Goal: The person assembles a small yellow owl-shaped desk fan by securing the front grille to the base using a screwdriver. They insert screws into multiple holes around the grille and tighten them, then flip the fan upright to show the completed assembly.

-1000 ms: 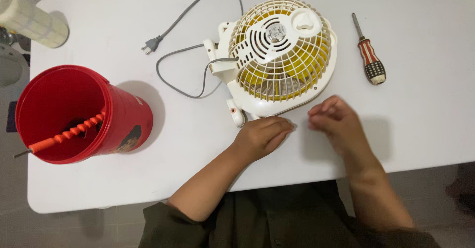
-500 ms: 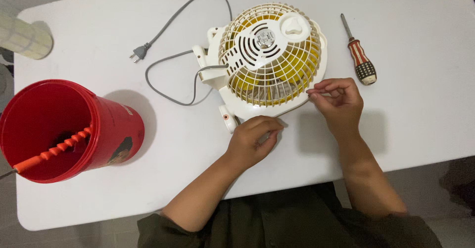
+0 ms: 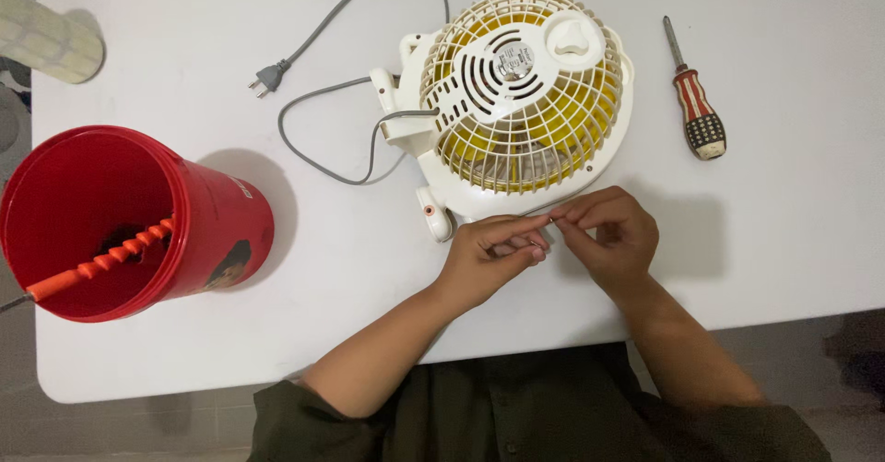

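Both my hands have come together since half a sec ago: right hand (image 3: pixel 608 236) dropped back from the fan's rim toward me, left hand (image 3: pixel 489 254) slid right to meet it, fingertips now nearly touching at the near edge of the fan (image 3: pixel 521 93). Left is loosely curled, thumb & forefinger pinched; right pinched the same way. Something small & thin seems held between them, maybe a wire clip off the rim, but too small to tell. Both hands sit low over the tabletop (image 3: pixel 369 287), prob. to steady the fiddly bit. Fan lies face down just beyond my fingers, cream grille up w/ yellow blades showing through, so the rear housing is reachable. Its grey cord (image 3: pixel 332 162) loops off left to the plug (image 3: pixel 267 79). Screwdriver (image 3: pixel 696 102) lies right of the fan, apart from it, handle toward me. Red bucket (image 3: pixel 138 222) stands far left w/ an orange spiral-handled tool (image 3: pixel 101 264) leaning inside. Pale roll (image 3: pixel 51 38) at far-left corner.
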